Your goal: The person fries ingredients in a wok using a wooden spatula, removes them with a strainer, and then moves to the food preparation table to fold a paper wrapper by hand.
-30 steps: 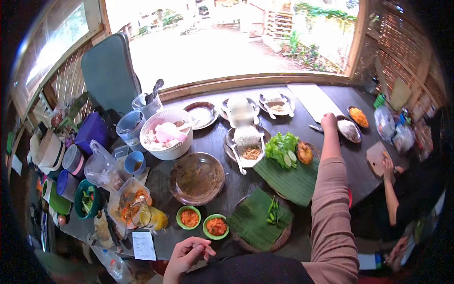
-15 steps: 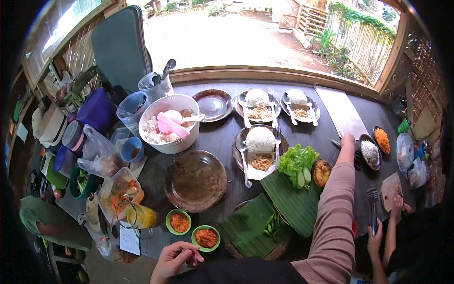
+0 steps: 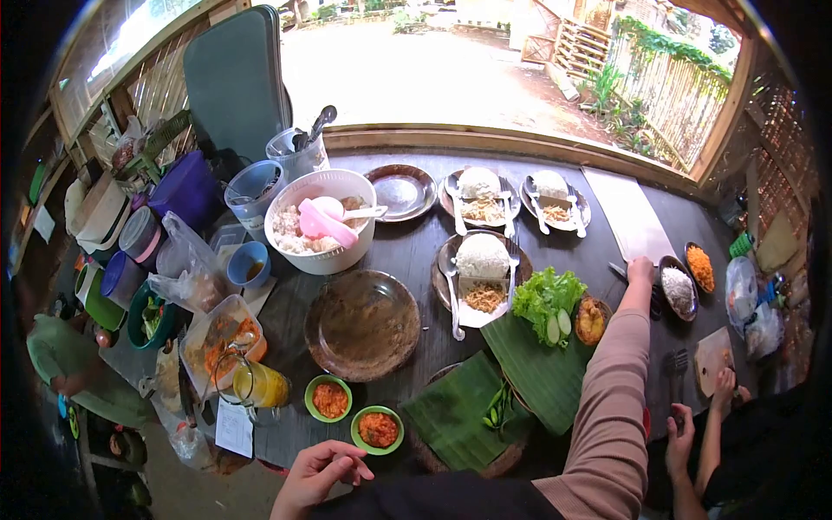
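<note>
My right hand [image 3: 640, 269] is stretched far across the dark table, its fingers closed low over the tabletop. A silver blade-like tip [image 3: 617, 269] shows at its left and a dark looped piece [image 3: 656, 302] below its right side; the grip itself is hidden. Beside it stands an oval bowl of white shreds [image 3: 679, 288]. My left hand [image 3: 325, 471] hovers at the near edge, loosely curled and empty, fingers a little apart. Closest to it is a green bowl of red sambal [image 3: 378, 429], with a second sambal bowl [image 3: 329, 399] behind.
Plates of rice [image 3: 483, 256] with cutlery stand mid-table. Banana leaves [image 3: 459, 416] hold lettuce [image 3: 548, 299] and green chillies. A white rice tub [image 3: 322, 247], brown plate [image 3: 362, 325] and juice jug [image 3: 260, 386] are leftward. A co-worker's hands [image 3: 680, 442] are at right, near tongs [image 3: 676, 368].
The co-worker's lower hand has let go of the tongs, which now lie on the table. The view has shifted slightly. My hands stay nearly in place. A green-clad person at left has moved.
</note>
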A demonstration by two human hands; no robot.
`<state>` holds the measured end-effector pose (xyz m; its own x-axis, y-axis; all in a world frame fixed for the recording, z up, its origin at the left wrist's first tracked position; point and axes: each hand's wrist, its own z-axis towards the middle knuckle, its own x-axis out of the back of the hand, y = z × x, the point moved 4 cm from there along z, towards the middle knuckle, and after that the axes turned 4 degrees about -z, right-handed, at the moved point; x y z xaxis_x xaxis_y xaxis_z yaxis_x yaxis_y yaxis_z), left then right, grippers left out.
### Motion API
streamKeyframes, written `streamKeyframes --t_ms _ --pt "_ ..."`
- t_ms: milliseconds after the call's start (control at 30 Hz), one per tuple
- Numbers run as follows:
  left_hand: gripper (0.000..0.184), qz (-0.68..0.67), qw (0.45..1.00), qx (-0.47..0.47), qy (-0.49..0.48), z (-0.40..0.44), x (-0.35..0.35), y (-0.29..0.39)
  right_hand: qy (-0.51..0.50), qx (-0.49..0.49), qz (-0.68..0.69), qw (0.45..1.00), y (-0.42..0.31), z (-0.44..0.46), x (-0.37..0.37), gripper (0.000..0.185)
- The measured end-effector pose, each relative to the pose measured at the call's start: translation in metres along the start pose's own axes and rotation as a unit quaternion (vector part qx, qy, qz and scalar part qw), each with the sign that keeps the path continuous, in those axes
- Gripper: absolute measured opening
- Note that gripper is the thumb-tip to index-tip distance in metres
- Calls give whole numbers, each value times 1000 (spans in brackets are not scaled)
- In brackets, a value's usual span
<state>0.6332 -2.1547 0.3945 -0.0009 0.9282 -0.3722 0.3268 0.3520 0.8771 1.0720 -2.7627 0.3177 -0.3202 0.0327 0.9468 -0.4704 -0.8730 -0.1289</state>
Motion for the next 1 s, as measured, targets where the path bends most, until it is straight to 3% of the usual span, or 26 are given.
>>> streamKeyframes --t_ms 500,600,1000 --pt "20 13 1000 -3 23 -1 -6 -2 -56 -21 35 998 8 17 -6 18" --pt "20 9 1000 -7 21 -1 -8 -2 39 -22 4 999 18 35 -28 10" --pt "20 18 1000 -13 19 1 -7 -4 54 -46 31 997 9 31 0 17"
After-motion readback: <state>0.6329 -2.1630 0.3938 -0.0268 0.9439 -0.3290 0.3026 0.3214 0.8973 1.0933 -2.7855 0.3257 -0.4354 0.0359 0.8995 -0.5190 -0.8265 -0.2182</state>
